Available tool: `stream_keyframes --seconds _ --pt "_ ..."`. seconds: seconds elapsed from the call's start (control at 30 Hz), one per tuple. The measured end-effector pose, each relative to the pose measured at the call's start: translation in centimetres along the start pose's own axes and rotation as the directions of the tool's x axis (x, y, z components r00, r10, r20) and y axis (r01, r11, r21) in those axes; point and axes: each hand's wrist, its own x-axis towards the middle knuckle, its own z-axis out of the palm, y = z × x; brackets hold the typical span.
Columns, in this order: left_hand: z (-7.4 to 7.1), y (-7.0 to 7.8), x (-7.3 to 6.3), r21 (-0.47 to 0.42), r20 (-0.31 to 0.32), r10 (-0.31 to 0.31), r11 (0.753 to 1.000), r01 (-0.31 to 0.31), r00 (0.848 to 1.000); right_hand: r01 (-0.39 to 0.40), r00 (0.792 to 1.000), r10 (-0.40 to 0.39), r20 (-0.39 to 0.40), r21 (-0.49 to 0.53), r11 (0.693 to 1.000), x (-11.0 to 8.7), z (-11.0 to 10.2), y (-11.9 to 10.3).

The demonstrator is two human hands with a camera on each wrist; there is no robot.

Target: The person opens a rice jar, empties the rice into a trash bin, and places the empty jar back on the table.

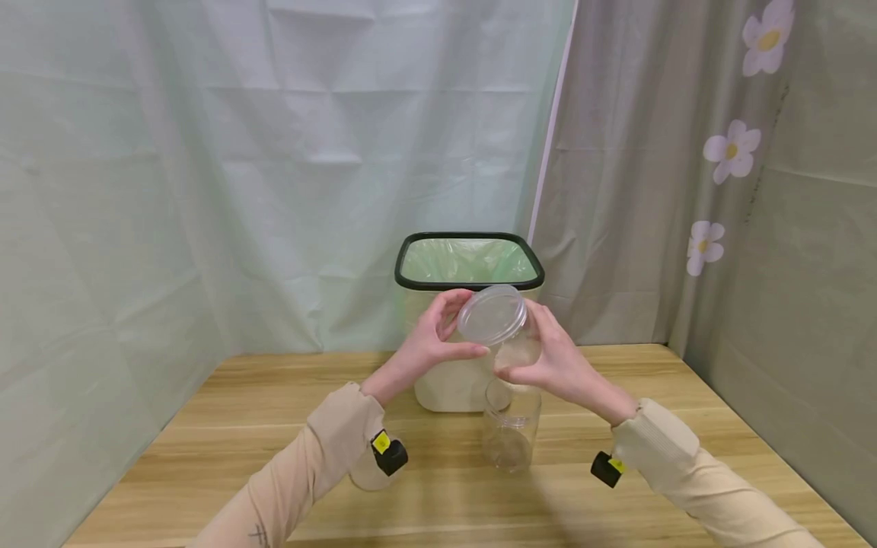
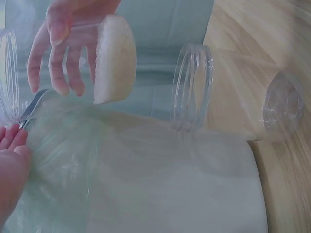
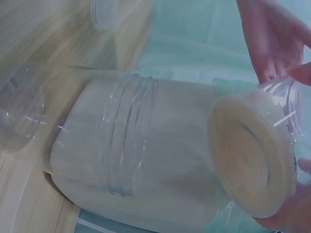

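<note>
A clear plastic jar (image 1: 518, 352) with a clear round lid (image 1: 492, 314) is held tilted above the table, its top leaning to the left. A pale, grainy layer (image 2: 115, 60) fills its bottom end. My right hand (image 1: 563, 358) grips the body of this jar from the right. On the other side, my left hand (image 1: 428, 346) holds the lid at its rim, thumb at the near edge and fingers at the far left. Directly below stands a second clear jar (image 1: 512, 438), uncovered, with its threaded mouth (image 3: 127, 136) facing up.
Behind the jars is a cream bin (image 1: 448, 384) with a black rim (image 1: 469, 286) and a pale green liner (image 1: 473, 261). A clear round item (image 1: 368, 476) lies on the wooden table (image 1: 288, 441), partly covered by the left sleeve. Curtains (image 1: 274, 175) hang around the table.
</note>
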Motion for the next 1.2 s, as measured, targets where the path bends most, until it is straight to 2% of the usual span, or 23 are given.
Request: stream_keyframes --seconds 0.17,0.27,0.53,0.83,1.0,1.2 --pt "-0.2 0.1 0.1 0.003 0.032 -0.001 1.0 0.001 0.999 0.001 1.0 -0.002 0.028 0.037 0.999 0.0 0.1 -0.2" --pt "-0.1 0.2 0.1 0.011 0.029 -0.006 1.0 0.006 1.0 0.005 0.999 -0.007 0.034 0.044 0.999 0.1 0.1 -0.3" --pt "0.6 -0.1 -0.1 0.043 -0.051 -0.012 0.999 0.014 0.999 0.051 0.999 -0.051 -0.005 0.009 0.999 0.0 0.5 -0.1" --pt "1.3 0.0 0.1 0.039 -0.141 -0.038 0.998 0.044 0.989 0.117 0.987 -0.129 -0.094 -0.126 0.985 0.3 0.7 -0.3" --pt "1.8 -0.1 0.2 0.02 -0.186 -0.034 0.999 0.039 0.982 0.111 0.983 -0.133 -0.123 -0.174 0.979 0.4 0.8 -0.4" --pt "2.5 -0.3 0.2 0.014 -0.246 -0.071 0.997 0.077 0.967 0.072 0.985 -0.104 -0.141 -0.215 0.974 0.3 1.1 -0.6"
